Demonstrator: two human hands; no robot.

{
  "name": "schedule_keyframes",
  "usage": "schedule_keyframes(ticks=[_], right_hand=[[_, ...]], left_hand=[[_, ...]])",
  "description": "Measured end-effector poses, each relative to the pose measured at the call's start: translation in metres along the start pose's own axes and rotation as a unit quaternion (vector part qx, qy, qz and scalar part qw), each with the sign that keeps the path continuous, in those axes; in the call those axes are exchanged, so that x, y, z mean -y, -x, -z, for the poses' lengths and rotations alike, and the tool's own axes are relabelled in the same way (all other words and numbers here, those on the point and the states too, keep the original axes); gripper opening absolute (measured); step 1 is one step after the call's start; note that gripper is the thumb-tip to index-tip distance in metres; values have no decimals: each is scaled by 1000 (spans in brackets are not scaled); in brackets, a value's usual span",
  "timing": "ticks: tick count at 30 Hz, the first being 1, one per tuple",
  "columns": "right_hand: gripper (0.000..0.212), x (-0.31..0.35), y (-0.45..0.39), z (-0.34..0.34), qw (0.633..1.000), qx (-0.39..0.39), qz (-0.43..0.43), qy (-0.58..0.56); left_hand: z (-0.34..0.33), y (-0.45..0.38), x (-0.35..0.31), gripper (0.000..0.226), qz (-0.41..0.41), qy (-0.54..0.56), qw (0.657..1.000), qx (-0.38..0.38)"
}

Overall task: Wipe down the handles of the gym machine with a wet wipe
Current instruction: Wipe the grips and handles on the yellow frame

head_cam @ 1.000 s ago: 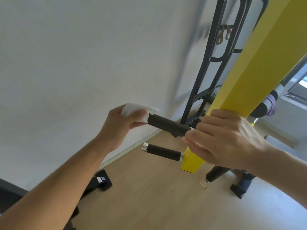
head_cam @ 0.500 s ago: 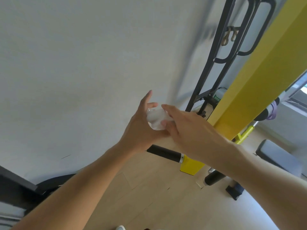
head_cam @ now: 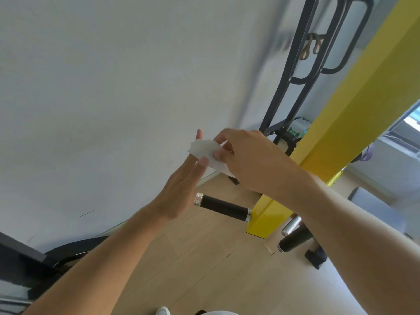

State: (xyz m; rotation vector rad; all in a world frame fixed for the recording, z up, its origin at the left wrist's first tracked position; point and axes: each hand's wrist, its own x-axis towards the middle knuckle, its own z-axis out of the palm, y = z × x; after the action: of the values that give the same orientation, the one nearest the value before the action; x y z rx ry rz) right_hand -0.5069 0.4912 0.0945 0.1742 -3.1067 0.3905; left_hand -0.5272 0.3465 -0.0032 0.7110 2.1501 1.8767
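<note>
A white wet wipe [head_cam: 205, 153] is spread out in the air between my two hands, above the machine's handles. My right hand [head_cam: 247, 160] pinches its right part with thumb and fingers. My left hand [head_cam: 184, 187] is flat and extended, its fingertips touching the wipe's lower left side. Below them a black foam handle [head_cam: 223, 206] with a silver end cap sticks out left from the yellow beam [head_cam: 336, 123]. The upper handle is hidden behind my right hand. Another black handle [head_cam: 293, 242] shows lower right.
A white wall [head_cam: 113, 87] runs close on the left. A black metal rack [head_cam: 293, 87] stands behind the yellow beam. A dark machine base [head_cam: 34, 267] sits at lower left, a grey bench pad [head_cam: 372, 210] at right, on a light wood floor.
My left hand left the upper handle's end and my right hand let go of the handle's base. Both came together; the crumpled wipe has been pulled out flatter between them.
</note>
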Motion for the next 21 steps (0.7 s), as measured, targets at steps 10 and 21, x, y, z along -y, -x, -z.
schedule_keyframes(ticks=[10,21], right_hand=[[42,5,16,-15,989,52,28,137],[66,-15,43,-31,951,1,-3,310]], left_hand=[[-11,-8,6,90,-10,37,999,-35],[-28,-15,-4,106,-11,27,999,-14]])
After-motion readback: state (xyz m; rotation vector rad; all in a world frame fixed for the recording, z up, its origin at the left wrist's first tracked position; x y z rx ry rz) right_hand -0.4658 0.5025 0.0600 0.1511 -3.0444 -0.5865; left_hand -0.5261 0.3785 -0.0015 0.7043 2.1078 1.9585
